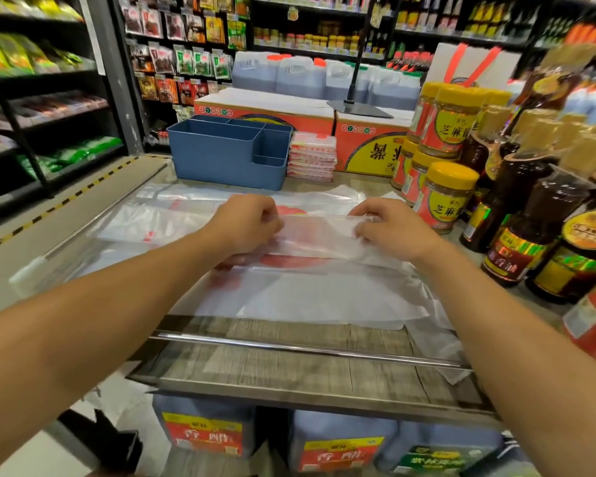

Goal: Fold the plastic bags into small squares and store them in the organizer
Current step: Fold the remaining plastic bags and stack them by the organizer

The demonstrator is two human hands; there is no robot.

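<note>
A translucent white plastic bag [319, 235] with red print lies partly folded on the counter, its near edge lifted into a long strip. My left hand [245, 223] pinches the strip's left end and my right hand [389, 228] pinches its right end. More flat plastic bags [159, 218] are spread underneath and to the left. The blue organizer [221, 160], with several compartments that look empty, stands behind the bags at the back left of the counter.
A stack of small red-and-white packets [312, 156] sits right of the organizer. Yellow-lidded jars [444, 197] and dark sauce bottles [537, 222] crowd the right side. Red cartons [365, 146] stand behind. A metal rail [307, 349] runs along the counter's near edge.
</note>
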